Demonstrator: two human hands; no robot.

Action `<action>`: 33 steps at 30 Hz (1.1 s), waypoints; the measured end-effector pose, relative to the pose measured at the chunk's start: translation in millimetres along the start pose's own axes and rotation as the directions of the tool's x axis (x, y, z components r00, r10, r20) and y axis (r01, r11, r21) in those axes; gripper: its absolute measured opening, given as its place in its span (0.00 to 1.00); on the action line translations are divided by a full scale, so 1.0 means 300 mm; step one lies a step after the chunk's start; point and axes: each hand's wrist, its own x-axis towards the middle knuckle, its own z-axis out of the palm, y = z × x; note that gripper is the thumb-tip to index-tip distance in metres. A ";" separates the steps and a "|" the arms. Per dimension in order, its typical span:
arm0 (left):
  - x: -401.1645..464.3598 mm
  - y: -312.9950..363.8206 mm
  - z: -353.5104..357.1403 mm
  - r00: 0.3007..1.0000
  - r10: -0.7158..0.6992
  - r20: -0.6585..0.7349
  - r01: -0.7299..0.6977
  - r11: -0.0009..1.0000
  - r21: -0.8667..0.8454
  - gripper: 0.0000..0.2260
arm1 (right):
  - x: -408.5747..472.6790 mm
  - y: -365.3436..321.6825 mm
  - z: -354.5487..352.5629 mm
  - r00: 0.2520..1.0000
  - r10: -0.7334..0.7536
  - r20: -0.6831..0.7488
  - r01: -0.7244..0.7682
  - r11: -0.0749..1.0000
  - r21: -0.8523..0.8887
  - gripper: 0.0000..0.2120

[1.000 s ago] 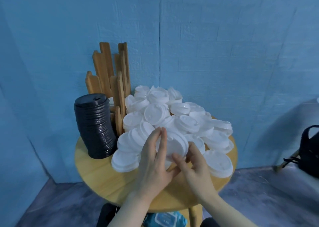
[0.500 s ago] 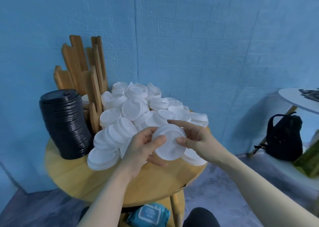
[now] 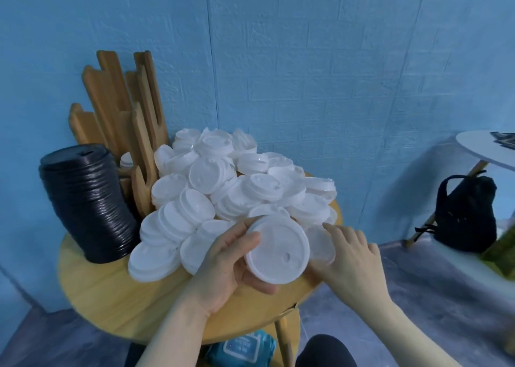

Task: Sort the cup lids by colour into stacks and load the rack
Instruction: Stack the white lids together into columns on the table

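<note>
White lid [image 3: 277, 249] gripped in left hand [image 3: 223, 266]

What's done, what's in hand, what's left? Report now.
Done: the black stack stands on the table. In hand: the left hand holds a white lid; the right hand reaches to another in the pile. Left: most white lids are loose, and the rack looks nearly unloaded.

left hand [image 3: 223, 258] gripping, right hand [image 3: 354, 258] reaching, fingers relaxed

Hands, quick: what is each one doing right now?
Left hand: grips a white lid.
Right hand: fingers reach onto another white lid on the table; grip cannot be told.
</note>
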 end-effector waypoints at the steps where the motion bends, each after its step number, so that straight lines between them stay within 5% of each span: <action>1: -0.009 -0.001 0.000 0.999 -0.042 0.024 0.042 0.999 0.010 0.14 | -0.002 -0.004 0.000 1.000 -0.005 0.007 0.005 1.000 0.001 0.50; 6: -0.040 -0.027 -0.003 0.981 -0.185 -0.062 0.184 0.983 -0.014 0.13 | -0.009 0.021 -0.015 0.993 -0.089 0.079 0.079 0.989 0.122 0.43; 9: -0.041 -0.044 -0.007 0.978 -0.142 -0.155 0.130 0.988 -0.085 0.13 | 0.010 0.036 -0.042 0.960 -0.172 0.221 0.099 0.946 0.309 0.36; 13: -0.045 -0.051 0.000 0.970 -0.066 -0.236 0.037 0.992 -0.122 0.17 | 0.042 0.013 -0.071 0.931 -0.192 0.310 0.082 0.938 0.336 0.41; 18: -0.058 -0.045 -0.002 0.964 -0.046 -0.262 0.009 0.990 -0.140 0.16 | 0.004 -0.037 -0.038 0.982 -0.171 0.083 0.152 0.968 0.201 0.37; 23: -0.058 -0.044 0.005 0.966 -0.042 -0.256 0.009 0.992 -0.129 0.14 | -0.033 0.024 -0.058 0.991 -0.125 -0.047 0.132 0.885 0.446 0.39; 27: -0.056 -0.044 0.003 0.968 -0.053 -0.244 0.019 0.990 -0.140 0.14 | -0.068 0.004 -0.073 0.934 -0.316 -0.168 0.344 0.660 0.668 0.37; 33: -0.063 -0.044 -0.008 0.974 -0.073 -0.216 0.044 0.989 -0.138 0.17 | -0.041 -0.091 -0.043 0.826 -0.546 -0.142 0.482 0.551 0.681 0.38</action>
